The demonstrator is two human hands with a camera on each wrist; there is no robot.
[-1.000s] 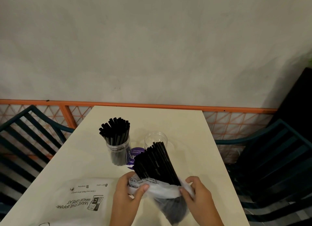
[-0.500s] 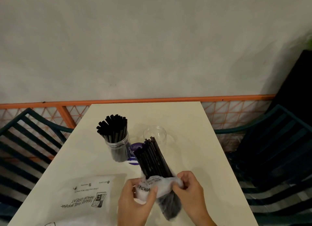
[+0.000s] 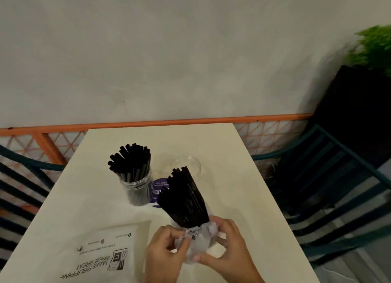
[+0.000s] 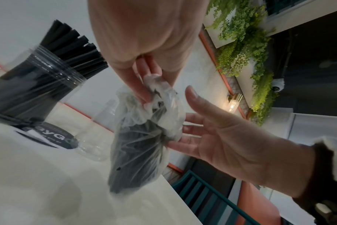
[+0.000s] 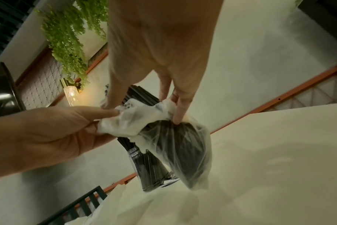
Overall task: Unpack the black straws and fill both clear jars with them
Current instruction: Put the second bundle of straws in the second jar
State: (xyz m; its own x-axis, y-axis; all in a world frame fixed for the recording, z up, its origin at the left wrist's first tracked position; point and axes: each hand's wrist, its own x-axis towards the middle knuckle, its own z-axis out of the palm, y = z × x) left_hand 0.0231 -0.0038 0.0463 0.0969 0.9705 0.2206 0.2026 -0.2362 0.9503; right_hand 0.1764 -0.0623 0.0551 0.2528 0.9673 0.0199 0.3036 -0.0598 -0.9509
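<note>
A clear jar (image 3: 136, 184) packed with black straws stands at the table's middle left. An empty clear jar (image 3: 186, 165) stands to its right. In front of them a bundle of black straws (image 3: 184, 200) sticks up out of a thin plastic bag (image 3: 197, 243) that is bunched down around its lower end. My left hand (image 3: 183, 239) pinches the crumpled bag rim (image 4: 154, 85) from the left. My right hand (image 3: 213, 235) grips the rim (image 5: 164, 108) from the right. The straws' lower ends are hidden inside the bag (image 5: 181, 146).
A white printed mailer bag (image 3: 99, 255) lies at the near left of the cream table (image 3: 232, 177). A round purple label (image 3: 158, 187) lies between the jars. Dark teal chairs (image 3: 330, 177) flank the table. An orange rail (image 3: 148, 123) and wall are behind.
Both hands have drawn closer together and pushed the plastic bag further down, bunching it up. More of the straw bundle now stands bare above the bag.
</note>
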